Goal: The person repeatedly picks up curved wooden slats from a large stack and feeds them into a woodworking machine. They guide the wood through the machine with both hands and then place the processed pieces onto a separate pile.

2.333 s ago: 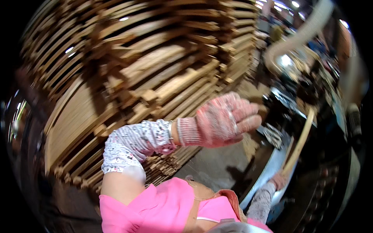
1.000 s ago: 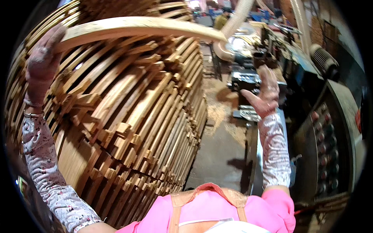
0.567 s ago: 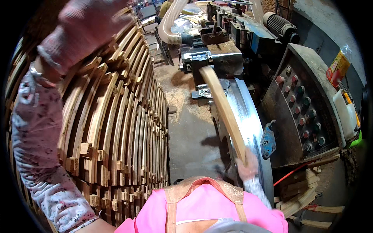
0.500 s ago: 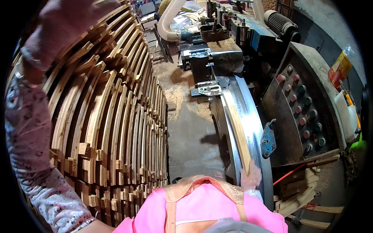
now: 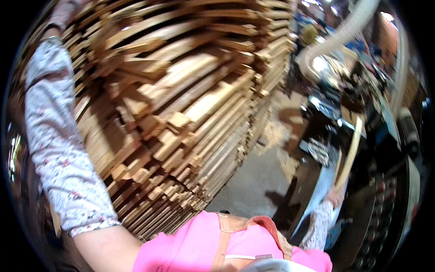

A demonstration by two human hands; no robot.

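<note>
At the right, I am grasping the near end of a pale wooden strip (image 5: 350, 152) with the fingers of my right hand (image 5: 335, 196). The strip is pointing to the far side, along the metal table (image 5: 320, 188). At the far left, my left hand (image 5: 66, 14) is showing only partly, near the stacked wood (image 5: 199, 106); its fingers I cannot tell.

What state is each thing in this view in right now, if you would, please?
Wooden strip: held at its near end, above or on the metal bed.
Right hand: closed on that end.
Left hand: cut off by the view's edge; grip unclear.
Boards: stacked in layers, ends uneven.
Hose: bent in a curve.
Shavings: scattered on the floor.
Control panel: blurred; button states unreadable.
</note>
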